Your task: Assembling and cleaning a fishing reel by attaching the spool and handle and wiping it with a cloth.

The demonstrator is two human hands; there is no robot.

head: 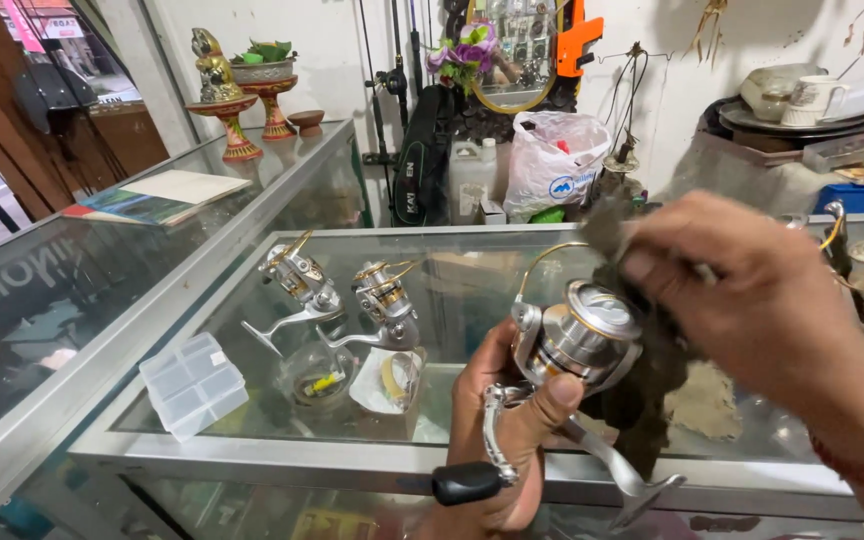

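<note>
Left hand point(497, 440): grip closed round a silver reel point(574, 345), held above the bench's point(352, 462) near edge, black knob point(465, 483) at lower left. Right hand point(767, 300): grip pinching a dark rag point(642, 385) against the reel's spool. Behind, on the glass: clear compartment box point(194, 385), two more reels point(342, 295) side by side. Far end: white plastic bag point(555, 163), jug point(472, 178), ornate stands point(227, 105).

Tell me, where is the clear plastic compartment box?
The clear plastic box lies at lower left on the glass counter, left of two spare fishing reels.
</note>
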